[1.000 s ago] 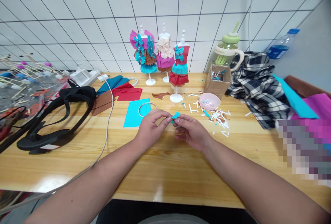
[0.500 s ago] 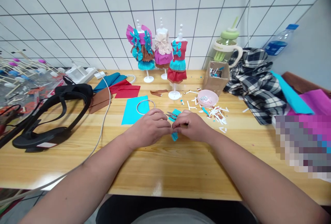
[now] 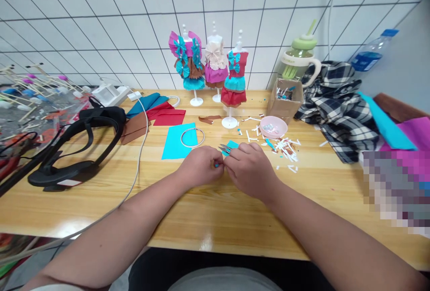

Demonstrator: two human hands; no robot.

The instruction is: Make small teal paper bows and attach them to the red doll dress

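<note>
My left hand (image 3: pixel 204 165) is closed, with a bit of a turquoise paper piece (image 3: pixel 217 165) showing between its thumb and fingers. My right hand (image 3: pixel 250 165) is closed too; its fingertips meet the left ones at the piece, mostly hidden by the fingers. Beside the right knuckles, small scissors (image 3: pixel 225 148) show their blades pointing left, handles hidden behind the hand. Another turquoise paper piece (image 3: pixel 232 144) lies by the blades. Left of the hands, a larger turquoise sheet (image 3: pixel 173 143) lies flat with a metal ring (image 3: pixel 182 139) partly on it.
Three small dress forms (image 3: pixel 235 78) in paper outfits stand at the back. On the right are a pink bowl (image 3: pixel 278 130), white scraps (image 3: pixel 287 150), a cardboard box (image 3: pixel 285 107) and a handled bottle (image 3: pixel 298 60). A black headset (image 3: pixel 80 174) and white cable (image 3: pixel 137 165) lie left.
The turquoise piece that hung below my fingers is now mostly hidden in them. My left fingers have curled in and my right hand has turned knuckles-up. The view has shifted slightly.
</note>
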